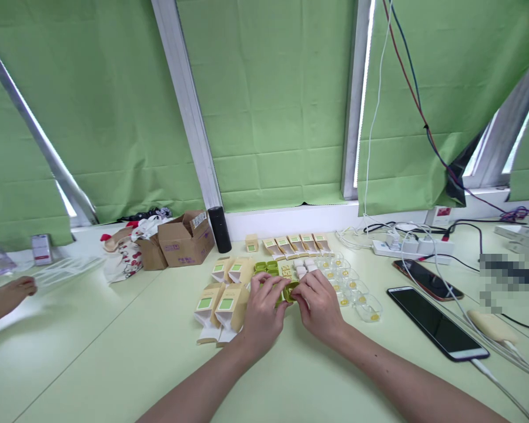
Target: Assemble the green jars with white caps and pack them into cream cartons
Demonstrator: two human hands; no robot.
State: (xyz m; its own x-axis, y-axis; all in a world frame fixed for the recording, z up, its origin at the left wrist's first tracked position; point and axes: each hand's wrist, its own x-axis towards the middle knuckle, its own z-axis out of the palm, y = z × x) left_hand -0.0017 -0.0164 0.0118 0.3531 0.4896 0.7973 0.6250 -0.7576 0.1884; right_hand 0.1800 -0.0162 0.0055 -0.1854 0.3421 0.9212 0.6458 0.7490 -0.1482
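Over the bench [300, 382], the left hand [265, 308] and right hand [321, 305] hold a green container [291, 292] between beige cartons [207, 301] and clear cups [368, 306].

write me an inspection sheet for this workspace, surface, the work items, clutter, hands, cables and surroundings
Surface: pale table with a seam at left; spills, nothing seen.
Job's things: small green container being handled; other green containers, open cartons and clear cups set out around it.
Clutter: near phone and far phone at right; cardboard box and black cylinder at the back.
Hands: left hand and right hand both grip the small green container; another person's hand at far left.
Cables: white cables and a power strip at right.
Surroundings: green coverings hang behind.
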